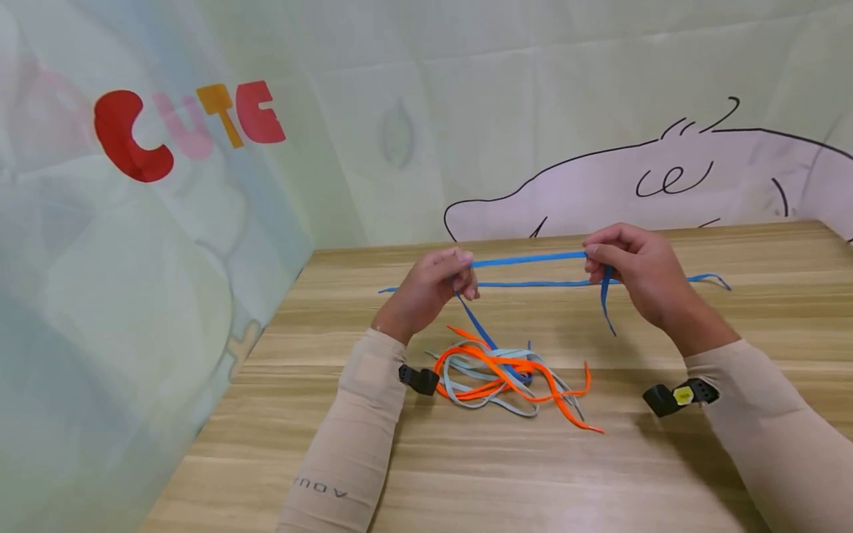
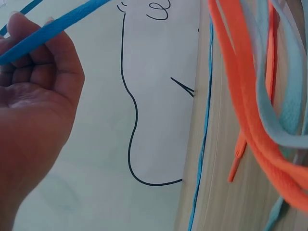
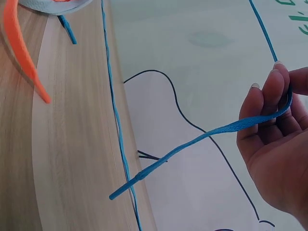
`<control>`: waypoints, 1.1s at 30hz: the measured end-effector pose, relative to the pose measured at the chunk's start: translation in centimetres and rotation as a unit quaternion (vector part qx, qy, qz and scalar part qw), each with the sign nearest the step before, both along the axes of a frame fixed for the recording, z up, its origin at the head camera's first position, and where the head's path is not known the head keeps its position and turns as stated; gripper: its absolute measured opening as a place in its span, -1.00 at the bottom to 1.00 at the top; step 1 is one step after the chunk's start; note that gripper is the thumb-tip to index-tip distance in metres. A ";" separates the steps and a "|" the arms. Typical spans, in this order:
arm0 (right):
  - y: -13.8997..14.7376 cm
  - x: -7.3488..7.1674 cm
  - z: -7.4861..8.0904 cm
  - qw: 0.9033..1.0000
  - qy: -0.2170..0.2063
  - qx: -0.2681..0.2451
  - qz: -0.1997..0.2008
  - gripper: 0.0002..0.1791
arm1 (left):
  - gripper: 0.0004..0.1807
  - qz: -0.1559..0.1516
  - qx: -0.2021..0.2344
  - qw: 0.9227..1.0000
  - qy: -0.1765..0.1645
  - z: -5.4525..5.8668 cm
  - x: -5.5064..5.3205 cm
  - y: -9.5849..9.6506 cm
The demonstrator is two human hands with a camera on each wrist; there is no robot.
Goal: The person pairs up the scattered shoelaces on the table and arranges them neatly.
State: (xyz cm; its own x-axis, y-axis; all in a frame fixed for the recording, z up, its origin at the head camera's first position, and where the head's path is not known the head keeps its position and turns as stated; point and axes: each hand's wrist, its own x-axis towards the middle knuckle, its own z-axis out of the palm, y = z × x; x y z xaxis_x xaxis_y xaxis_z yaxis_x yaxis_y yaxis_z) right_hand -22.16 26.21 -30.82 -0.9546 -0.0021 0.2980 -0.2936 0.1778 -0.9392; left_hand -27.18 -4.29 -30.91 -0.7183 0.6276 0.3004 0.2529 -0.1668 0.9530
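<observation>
A flat blue shoelace is stretched between both hands above the table. My left hand pinches it at one side, and from there the lace slants down into a tangled pile. My right hand pinches it near the other end; in the right wrist view the short tipped tail hangs past the fingers. Behind the hands, a second blue shoelace lies straight across the table. The pile below holds orange shoelaces and pale grey-blue shoelaces, overlapping one another.
The wood-grain table ends at the back against a printed cloth backdrop. Another stretch of cloth borders its left edge. A black wrist strap sits at the left sleeve, just beside the pile.
</observation>
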 end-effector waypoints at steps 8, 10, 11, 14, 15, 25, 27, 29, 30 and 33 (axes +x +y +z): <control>0.3 -0.1 -0.2 1.000 0.000 -0.007 -0.004 -0.71 | -0.62 0.002 0.024 1.000 -0.018 0.1 0.1 -0.1; 0.4 -0.1 -0.3 1.000 0.000 -0.001 -0.010 -0.68 | -0.63 -0.002 0.032 0.999 -0.021 0.1 0.1 -0.1; 0.5 -0.1 -0.3 1.000 -0.001 -0.002 -0.011 -0.68 | -0.62 -0.003 0.035 0.999 -0.022 0.1 0.0 -0.2; 0.6 -0.2 -0.3 1.000 -0.005 -0.016 -0.013 -0.66 | -0.62 -0.004 0.046 0.999 -0.025 0.2 0.0 -0.2; 0.6 -0.3 -0.3 1.000 -0.007 -0.023 -0.013 -0.67 | -0.61 -0.004 0.049 0.998 -0.026 0.2 0.0 -0.3; 1.2 -0.4 -0.5 0.997 0.002 -0.074 -0.016 -0.72 | -0.62 -0.005 0.077 0.996 -0.039 0.1 -0.1 -0.4; 1.3 -0.5 -0.6 0.996 0.003 -0.086 -0.014 -0.72 | -0.62 0.000 0.089 0.995 -0.047 0.0 -0.2 -0.5; 1.4 -0.5 -0.6 0.995 0.002 -0.099 -0.013 -0.72 | -0.62 0.006 0.103 0.993 -0.058 -0.1 -0.3 -0.6; 1.4 -0.6 -0.7 0.994 0.002 -0.105 -0.012 -0.73 | -0.61 0.009 0.111 0.992 -0.063 -0.1 -0.3 -0.7; 1.3 -0.7 -0.7 0.993 0.003 -0.116 -0.011 -0.76 | -0.60 0.013 0.134 0.988 -0.077 0.0 -0.4 -0.9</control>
State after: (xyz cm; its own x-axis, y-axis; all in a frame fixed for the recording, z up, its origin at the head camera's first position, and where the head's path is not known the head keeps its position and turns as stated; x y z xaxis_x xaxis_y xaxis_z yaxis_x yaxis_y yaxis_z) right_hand -22.84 27.48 -31.54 -0.9515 0.0891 0.2943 -0.2984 -0.0365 -0.9537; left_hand -27.61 -5.20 -30.94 -0.7827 0.5217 0.3394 0.1160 -0.4135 0.9031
